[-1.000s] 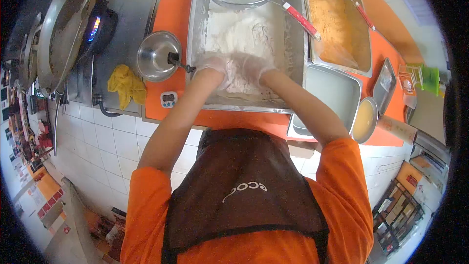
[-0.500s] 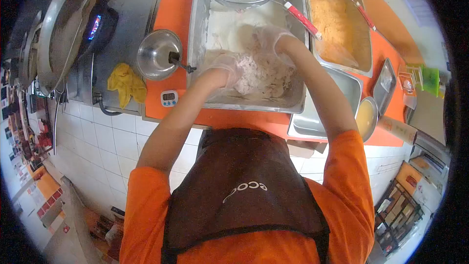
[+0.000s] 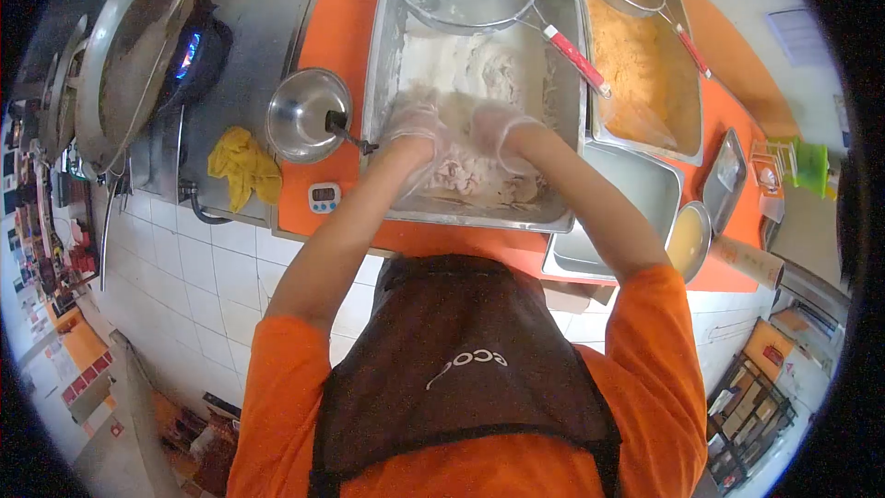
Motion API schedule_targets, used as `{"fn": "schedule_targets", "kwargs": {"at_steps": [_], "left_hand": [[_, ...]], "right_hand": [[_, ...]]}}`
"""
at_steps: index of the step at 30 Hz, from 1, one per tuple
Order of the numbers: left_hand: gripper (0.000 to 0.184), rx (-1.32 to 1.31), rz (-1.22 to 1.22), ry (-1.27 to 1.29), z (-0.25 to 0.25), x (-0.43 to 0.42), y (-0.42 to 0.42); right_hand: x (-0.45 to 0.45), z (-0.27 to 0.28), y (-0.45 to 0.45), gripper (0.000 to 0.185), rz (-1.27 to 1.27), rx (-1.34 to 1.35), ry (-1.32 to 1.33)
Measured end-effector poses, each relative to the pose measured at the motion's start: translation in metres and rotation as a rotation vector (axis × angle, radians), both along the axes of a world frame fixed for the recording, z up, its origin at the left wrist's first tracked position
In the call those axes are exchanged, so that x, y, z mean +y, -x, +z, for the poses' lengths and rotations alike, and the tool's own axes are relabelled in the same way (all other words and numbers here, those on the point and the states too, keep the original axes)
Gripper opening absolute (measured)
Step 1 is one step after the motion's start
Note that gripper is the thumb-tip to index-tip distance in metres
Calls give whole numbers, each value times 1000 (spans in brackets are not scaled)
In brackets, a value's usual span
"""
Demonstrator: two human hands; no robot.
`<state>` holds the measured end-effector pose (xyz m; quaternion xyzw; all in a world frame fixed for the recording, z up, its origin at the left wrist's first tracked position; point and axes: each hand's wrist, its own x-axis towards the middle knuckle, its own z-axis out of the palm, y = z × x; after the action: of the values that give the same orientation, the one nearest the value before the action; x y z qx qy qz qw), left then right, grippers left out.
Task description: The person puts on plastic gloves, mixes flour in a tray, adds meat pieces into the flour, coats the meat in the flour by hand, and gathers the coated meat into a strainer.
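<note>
A deep metal tray [image 3: 573, 120] holds white flour [image 3: 493, 69], with pinkish floured pieces [image 3: 466, 175] at its near end. My left hand [image 3: 417, 124], in a clear plastic glove, is in the tray's left half at the flour. My right hand [image 3: 498, 129], gloved alike, is a little to the right, above the floured pieces. The fingers of both hands are blurred by motion, and whether they hold anything cannot be made out. A round sieve [image 3: 535, 2] with a red handle lies across the tray's far end.
Left of the tray are a metal bowl [image 3: 297, 120], a timer [image 3: 324, 197], a yellow cloth [image 3: 241, 166] and a wok [image 3: 92, 83] by a blue flame. To the right are a tray of orange crumbs [image 3: 631, 65], a pale tray [image 3: 636, 180] and a bowl of yellow liquid [image 3: 687, 240].
My right hand first moved up and right off the floured pieces, then came back left and down beside my left hand. The whole view has shifted slightly.
</note>
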<state>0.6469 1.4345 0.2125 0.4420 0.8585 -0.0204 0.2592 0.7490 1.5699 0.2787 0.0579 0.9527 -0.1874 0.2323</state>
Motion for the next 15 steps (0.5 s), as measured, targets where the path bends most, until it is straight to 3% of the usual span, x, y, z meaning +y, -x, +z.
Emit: {"fn": "schedule_targets", "kwargs": {"at_steps": [4,7,10,12,14,15], "left_hand": [[61,-206,-49,76,8,13,-7],[59,-459,-102,110,-19,8,-22],[56,-703,-165,134,-54,-1,-37],[52,-693,-244,148,-33,-3,-44],[45,-500,-370,162,37,1,-45],[44,-489,-353,117,30,1,-45]], "right_hand": [[31,14,-22,47,-63,-56,-184],[34,-20,-32,47,103,21,109],[-9,-3,-44,50,-12,-140,21],[-29,-18,-66,53,-152,-37,-21],[-34,-26,-74,56,-264,57,36],[-30,-21,-71,58,-291,57,106]]}}
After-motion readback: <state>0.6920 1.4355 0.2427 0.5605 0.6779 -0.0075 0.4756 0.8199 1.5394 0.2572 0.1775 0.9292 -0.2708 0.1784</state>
